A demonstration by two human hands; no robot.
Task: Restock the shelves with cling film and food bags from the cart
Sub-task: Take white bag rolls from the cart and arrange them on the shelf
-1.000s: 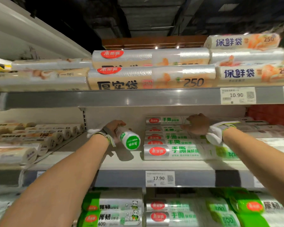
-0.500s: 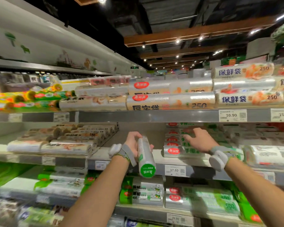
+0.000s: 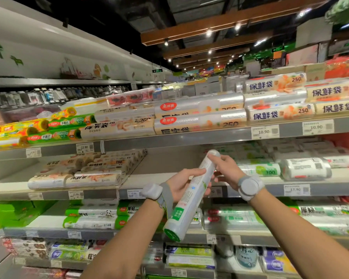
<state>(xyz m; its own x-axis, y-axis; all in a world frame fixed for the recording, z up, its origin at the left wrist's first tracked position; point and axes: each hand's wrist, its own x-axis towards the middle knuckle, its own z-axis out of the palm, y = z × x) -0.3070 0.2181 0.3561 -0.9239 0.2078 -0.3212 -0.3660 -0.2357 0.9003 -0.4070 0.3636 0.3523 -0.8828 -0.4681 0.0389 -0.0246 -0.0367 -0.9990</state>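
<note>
Holding a cling film roll (image 3: pixel 191 196) tilted before the middle shelf (image 3: pixel 155 178) gap, my left hand (image 3: pixel 180 187) grips its middle. My right hand (image 3: pixel 227 170), on the stacked rolls a second ago, now pinches its top end, likely steadying it for placement.

I see bare arms (image 3: pixel 129 238). Just behind the left hand (image 3: pixel 180 185) sits a white rounded box (image 3: pixel 152 191) on a wide grey strap (image 3: pixel 167 198) with a thin green edge. Behind the right hand (image 3: pixel 227 170) is a round grey-white puck (image 3: pixel 250 187).
</note>
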